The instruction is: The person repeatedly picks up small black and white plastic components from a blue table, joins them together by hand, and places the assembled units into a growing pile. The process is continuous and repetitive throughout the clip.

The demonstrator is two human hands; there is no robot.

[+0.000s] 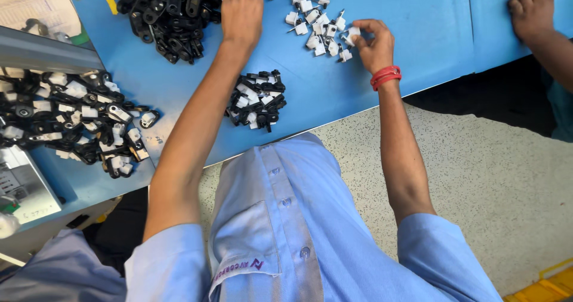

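Blue desk (382,69) — left hand (242,12) flat, released, at black parts (170,9); right hand (373,42) pinches a white clip (353,33) — bare room toward the near edge.

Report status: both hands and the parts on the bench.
Left hand flat on black parts pile. Right hand pinching a white clip at white clips cluster. Another person's hand far right, apart.

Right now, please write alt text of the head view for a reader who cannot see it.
A person's left hand rests on a heap of black plastic parts while the right hand pinches one of the small white plastic parts scattered on a blue table. A small pile of joined black-and-white parts lies between the forearms.
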